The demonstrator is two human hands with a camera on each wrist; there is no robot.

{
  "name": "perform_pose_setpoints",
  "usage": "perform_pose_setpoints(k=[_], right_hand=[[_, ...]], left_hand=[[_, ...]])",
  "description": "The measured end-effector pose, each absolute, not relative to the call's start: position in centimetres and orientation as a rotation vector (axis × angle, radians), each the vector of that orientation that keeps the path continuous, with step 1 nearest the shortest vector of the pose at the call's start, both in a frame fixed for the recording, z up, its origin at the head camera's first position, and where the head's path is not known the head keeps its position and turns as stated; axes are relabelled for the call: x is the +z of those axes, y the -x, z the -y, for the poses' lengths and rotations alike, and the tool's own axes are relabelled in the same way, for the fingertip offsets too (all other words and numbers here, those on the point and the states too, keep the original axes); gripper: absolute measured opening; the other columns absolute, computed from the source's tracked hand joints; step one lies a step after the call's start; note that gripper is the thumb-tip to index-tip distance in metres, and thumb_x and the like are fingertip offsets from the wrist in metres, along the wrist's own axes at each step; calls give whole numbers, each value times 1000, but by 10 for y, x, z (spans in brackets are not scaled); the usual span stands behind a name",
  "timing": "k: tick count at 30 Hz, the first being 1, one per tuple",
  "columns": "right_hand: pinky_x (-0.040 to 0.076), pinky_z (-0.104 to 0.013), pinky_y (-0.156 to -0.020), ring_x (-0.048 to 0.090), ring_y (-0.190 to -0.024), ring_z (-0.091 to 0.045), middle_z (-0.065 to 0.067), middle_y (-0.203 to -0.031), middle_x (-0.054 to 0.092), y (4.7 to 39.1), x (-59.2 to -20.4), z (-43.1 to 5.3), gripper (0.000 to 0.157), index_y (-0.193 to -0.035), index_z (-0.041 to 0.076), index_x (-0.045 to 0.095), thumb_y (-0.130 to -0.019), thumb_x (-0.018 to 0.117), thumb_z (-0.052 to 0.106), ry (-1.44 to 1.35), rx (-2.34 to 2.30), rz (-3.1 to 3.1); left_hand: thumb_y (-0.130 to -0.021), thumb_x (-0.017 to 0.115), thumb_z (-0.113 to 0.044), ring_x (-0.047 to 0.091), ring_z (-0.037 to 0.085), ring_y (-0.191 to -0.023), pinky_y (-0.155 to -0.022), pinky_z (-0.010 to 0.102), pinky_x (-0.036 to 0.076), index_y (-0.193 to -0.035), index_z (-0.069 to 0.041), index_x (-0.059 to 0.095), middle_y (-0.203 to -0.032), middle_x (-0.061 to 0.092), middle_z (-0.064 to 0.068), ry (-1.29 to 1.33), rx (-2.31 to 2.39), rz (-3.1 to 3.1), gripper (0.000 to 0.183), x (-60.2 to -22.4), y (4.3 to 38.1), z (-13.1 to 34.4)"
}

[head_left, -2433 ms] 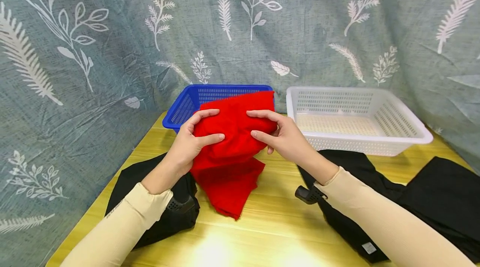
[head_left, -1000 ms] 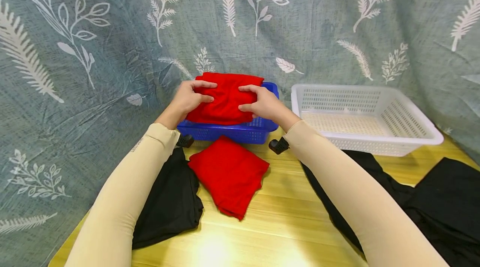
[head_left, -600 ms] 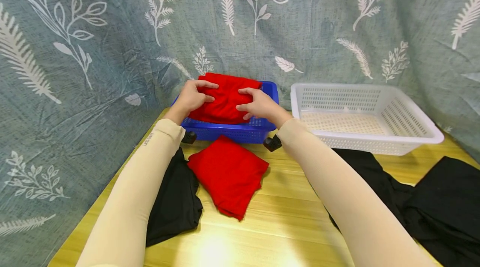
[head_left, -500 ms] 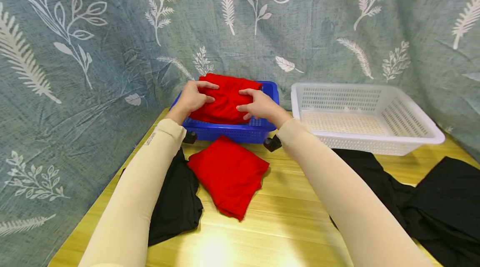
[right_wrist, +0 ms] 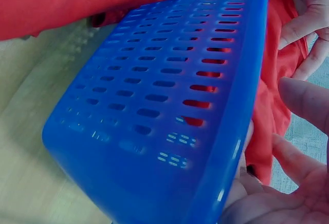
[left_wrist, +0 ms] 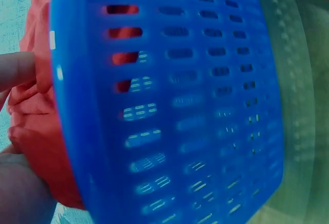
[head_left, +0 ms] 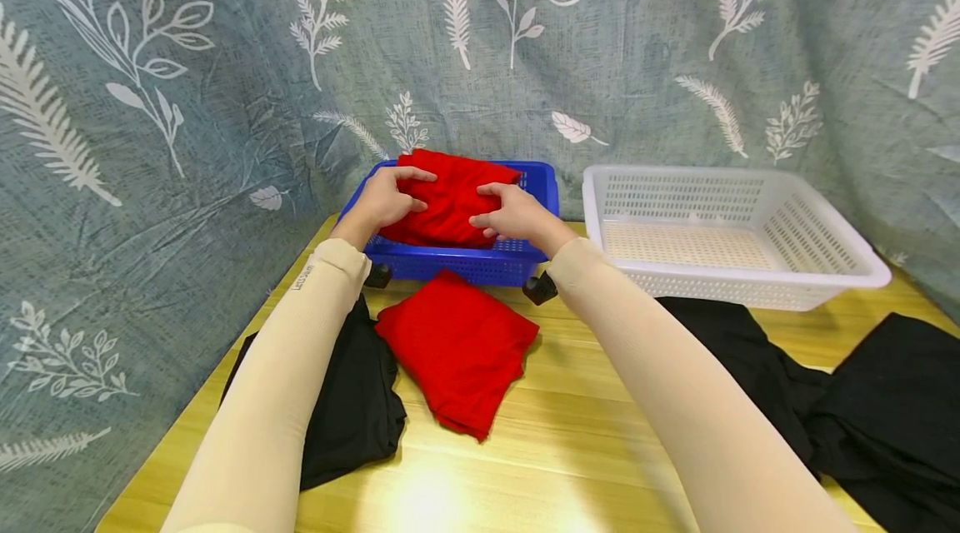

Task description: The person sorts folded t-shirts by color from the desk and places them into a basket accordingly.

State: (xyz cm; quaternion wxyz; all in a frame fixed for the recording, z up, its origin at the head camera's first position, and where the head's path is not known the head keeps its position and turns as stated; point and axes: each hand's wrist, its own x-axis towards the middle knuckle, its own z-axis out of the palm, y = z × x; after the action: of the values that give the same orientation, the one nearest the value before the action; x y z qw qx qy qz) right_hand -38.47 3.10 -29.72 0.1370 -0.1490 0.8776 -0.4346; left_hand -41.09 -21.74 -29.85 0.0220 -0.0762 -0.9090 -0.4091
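Observation:
A folded red cloth (head_left: 452, 198) sits partly down inside the blue basket (head_left: 450, 268), and red shows through the wall slots in both wrist views. On its left side, my left hand (head_left: 384, 198) grips the cloth, thumb and forefinger on top, the other fingers hidden. The right hand (head_left: 519, 215) lies at the cloth's right side with fingers spread and loose. In the right wrist view its fingers (right_wrist: 295, 157) are apart from the thumb and touch the cloth's edge. A second red cloth (head_left: 461, 354) lies flat on the table in front of the basket.
A white basket (head_left: 738, 279) stands to the right of the blue one. Black cloth (head_left: 352, 412) lies at the left under my forearm, and more black cloth (head_left: 892, 408) at the right. A leaf-patterned curtain (head_left: 247, 83) hangs behind the wooden table (head_left: 540, 450).
Both hands have carried the red cloth forward from above the table to the blue basket and lowered it in. Most recently it has sunk slightly, and the right hand's fingers have loosened.

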Motion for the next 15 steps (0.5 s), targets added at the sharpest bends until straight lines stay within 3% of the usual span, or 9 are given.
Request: perform_pose_setpoints(k=[9,15], right_hand=[[55,-48,-112,65,-131,-40,-23,-153,53,382,-295,-33,64,-166,15,38,-108,65,21,432,-1291,-2505],[58,-45,-107,66,-131,-40,-22,-155,53,377,-289,-32,61,-164,16,43,-108,66,23,481,-1273,-2490]], left_hand=[[-99,71,-10,36,41,-158,-128,57,34,-144,-9,67,-164,49,20,236,-875,2977,45,-297,409,227],[-104,68,-16,49,42,-144,-116,59,47,-146,-12,65,-154,55,22,221,-1013,2985,42,-290,399,225]])
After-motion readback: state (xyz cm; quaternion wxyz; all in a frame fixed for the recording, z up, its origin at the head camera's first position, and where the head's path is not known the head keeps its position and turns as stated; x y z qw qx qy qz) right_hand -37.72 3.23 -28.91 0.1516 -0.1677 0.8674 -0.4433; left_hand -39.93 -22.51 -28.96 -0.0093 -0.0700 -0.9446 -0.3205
